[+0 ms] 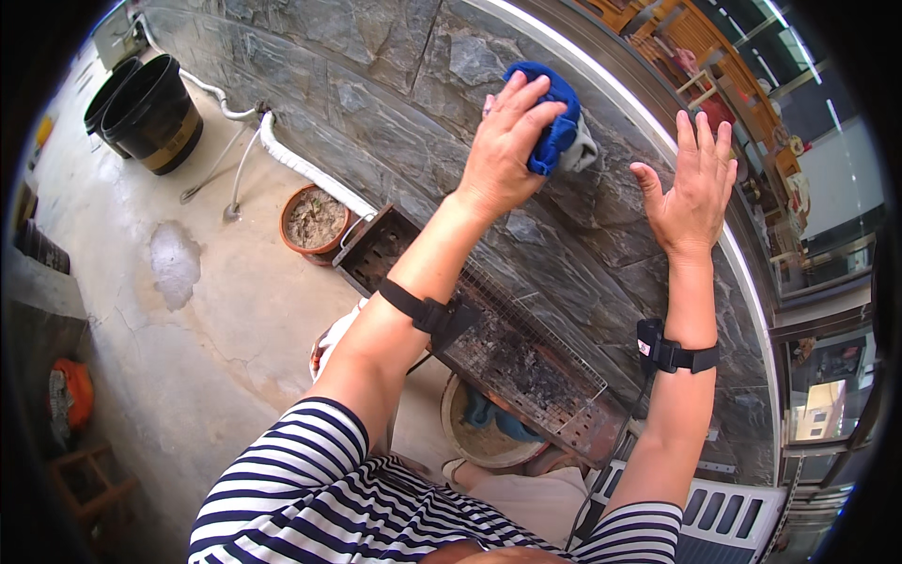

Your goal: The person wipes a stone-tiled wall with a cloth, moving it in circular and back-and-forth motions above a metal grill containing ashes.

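My left hand (509,144) is raised over the grey stone-tiled wall (380,99) and holds a folded blue cloth (561,116). A pale grey piece of cloth (581,149) shows at the blue cloth's lower right side. The fingertips lie on top of the cloth; the thumb is hidden. To the right, my right hand (694,187) holds nothing, its palm flat and its thumb spread away from the fingers. It is near the pale edge strip below the window; whether it touches the wall, I cannot tell. Each forearm wears a black strap.
A long rusty charcoal grill (521,370) with a wire grate stands along the wall below my arms. Beside it are a potted plant (315,218) and a round basin (458,430). Black buckets (151,116) and white wrapped pipe (303,166) lie farther left. Window glass curves along the right.
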The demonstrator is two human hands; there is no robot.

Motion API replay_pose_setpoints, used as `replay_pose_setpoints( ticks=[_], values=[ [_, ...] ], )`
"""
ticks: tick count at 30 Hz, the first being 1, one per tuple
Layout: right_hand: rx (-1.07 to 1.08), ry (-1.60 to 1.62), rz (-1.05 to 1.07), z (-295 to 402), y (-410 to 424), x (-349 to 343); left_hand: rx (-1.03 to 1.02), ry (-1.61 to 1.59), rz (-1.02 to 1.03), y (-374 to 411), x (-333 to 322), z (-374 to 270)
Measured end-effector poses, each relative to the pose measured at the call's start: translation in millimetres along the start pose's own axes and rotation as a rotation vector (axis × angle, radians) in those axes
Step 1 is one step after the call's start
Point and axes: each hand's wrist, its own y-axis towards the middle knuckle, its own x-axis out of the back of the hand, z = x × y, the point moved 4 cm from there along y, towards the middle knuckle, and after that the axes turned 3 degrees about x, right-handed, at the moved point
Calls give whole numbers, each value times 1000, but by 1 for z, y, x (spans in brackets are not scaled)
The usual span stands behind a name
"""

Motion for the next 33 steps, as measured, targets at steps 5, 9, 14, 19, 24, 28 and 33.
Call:
replay_pose_setpoints(
  ticks=[5, 9, 14, 19, 24, 28, 33],
  values=[
    [11, -11, -15, 0, 0, 1, 525, -255, -100, 30, 51, 80],
    [15, 11, -34, 6, 6, 1, 639, -311, -112, 23, 74, 134],
    [21, 92, -39, 7, 6, 6, 154, 107, -18, 35, 48, 57],
    [47, 170, -36, 5, 4, 8, 265, 71, -98, 37, 60, 81],
    [35, 165, -29, 7, 9, 7, 220, 108, -132, 29, 59, 72],
    [48, 192, -40, 6, 5, 9, 167, 170, -46, 34, 58, 77],
    [42, 192, -49, 7, 7, 8, 396, 104, -237, 25, 58, 91]
  ],
)
